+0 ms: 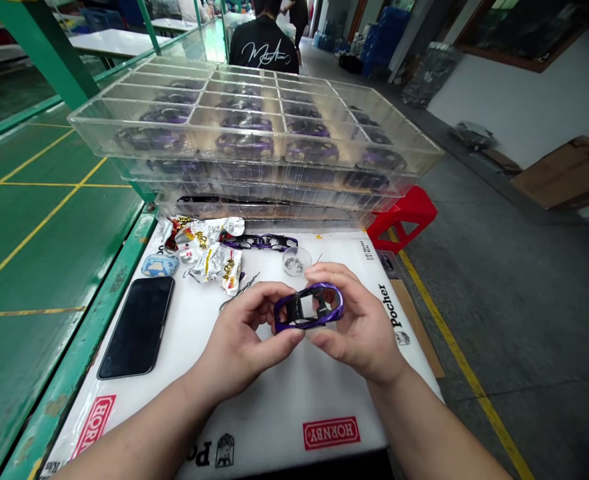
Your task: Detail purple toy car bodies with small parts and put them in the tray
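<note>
Between both hands, above the white box top, is a purple model car body shell (pixel 308 308) with black inner parts and open window gaps. My left hand (pixel 247 330) grips its left end, thumb along the lower edge. Around the right end curl the fingers and thumb of my right hand (pixel 359 320). Just beyond them stands a small clear dish (pixel 295 261) with tiny pieces in it. More purple and black car body parts (pixel 262 242) lie farther back. A metal tool like tweezers or scissors (pixel 239 292) is partly hidden behind my left hand.
Stacked clear compartment trays (pixel 254 141) of purple car bodies rise at the back. Crumpled snack wrappers (pixel 209 250), a blue-and-white object (pixel 159 265) and a black phone (pixel 137 327) lie left. A red stool (pixel 407 217) stands right. A person in black (pixel 264 47) sits beyond.
</note>
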The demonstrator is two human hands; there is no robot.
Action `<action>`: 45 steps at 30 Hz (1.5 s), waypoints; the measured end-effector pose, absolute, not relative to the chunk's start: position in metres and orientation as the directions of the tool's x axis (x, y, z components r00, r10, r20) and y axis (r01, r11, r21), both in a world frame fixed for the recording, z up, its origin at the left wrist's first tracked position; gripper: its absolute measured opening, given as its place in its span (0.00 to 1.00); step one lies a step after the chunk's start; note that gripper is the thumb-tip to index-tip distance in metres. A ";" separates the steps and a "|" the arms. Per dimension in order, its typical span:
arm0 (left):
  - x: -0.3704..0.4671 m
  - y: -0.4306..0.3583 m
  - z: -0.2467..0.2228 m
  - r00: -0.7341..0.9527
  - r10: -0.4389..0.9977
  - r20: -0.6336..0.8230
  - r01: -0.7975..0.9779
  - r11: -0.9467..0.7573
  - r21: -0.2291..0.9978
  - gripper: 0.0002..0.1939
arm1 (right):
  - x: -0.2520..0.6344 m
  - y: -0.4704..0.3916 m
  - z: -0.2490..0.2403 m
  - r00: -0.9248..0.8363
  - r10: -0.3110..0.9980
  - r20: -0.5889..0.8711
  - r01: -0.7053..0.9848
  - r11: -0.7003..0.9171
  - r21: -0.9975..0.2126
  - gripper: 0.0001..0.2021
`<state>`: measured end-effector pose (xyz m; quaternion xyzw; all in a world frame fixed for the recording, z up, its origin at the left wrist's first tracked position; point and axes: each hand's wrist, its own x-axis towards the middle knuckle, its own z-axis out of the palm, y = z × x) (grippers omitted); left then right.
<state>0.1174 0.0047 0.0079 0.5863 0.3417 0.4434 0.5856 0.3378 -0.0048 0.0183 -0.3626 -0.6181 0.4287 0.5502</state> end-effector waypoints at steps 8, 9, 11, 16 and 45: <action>0.115 0.010 0.009 0.291 0.921 0.260 0.203 -0.324 0.924 0.19 | 0.353 0.005 0.009 0.034 0.975 0.219 -0.029 0.220 -0.975 0.14; 0.115 0.010 0.009 0.283 0.913 0.294 0.248 -0.366 0.897 0.19 | 0.355 0.006 0.007 0.043 0.984 0.175 -0.007 0.175 -0.985 0.13; 0.114 0.010 0.008 0.257 0.897 0.360 0.327 -0.431 0.841 0.19 | 0.357 0.010 0.005 0.036 0.994 0.105 0.023 0.104 -0.994 0.14; 0.114 0.013 -0.002 0.240 0.860 0.450 0.447 -0.509 0.735 0.20 | 0.356 0.019 0.002 -0.019 0.999 0.028 0.035 0.028 -0.999 0.21; 0.139 0.026 -0.039 0.389 0.893 -0.225 -0.025 0.255 0.967 0.41 | 0.359 0.091 0.105 0.332 0.817 0.472 0.197 0.429 -0.882 0.27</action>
